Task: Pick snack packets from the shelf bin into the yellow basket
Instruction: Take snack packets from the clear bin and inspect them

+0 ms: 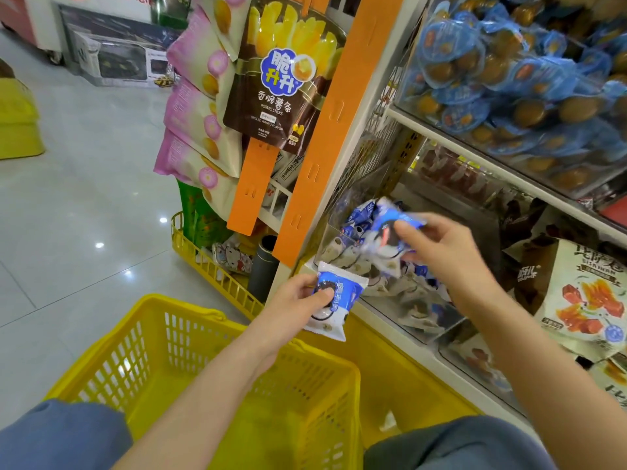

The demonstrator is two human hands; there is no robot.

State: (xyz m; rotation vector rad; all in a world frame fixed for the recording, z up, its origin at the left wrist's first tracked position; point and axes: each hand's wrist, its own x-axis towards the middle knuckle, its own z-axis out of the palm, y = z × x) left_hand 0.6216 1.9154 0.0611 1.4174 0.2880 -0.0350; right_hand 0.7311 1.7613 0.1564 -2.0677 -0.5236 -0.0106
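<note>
My left hand [298,301] grips a blue-and-white snack packet [342,296] just past the far rim of the yellow basket [190,337], which stands on the floor in front of me. My right hand [437,249] pinches a second, blurred blue-and-white packet [386,232] above the clear shelf bin [390,286]. Several more of the same packets lie in that bin. The inside of the basket looks bare where it shows between my arms.
Orange hanging strips [305,171] carry potato-stick bags [281,79] and pink packets left of the shelf. A higher bin holds blue-lidded cups [509,72]. A low yellow wire rack [210,262] stands behind the basket. Grey tile floor [84,215] lies to the left.
</note>
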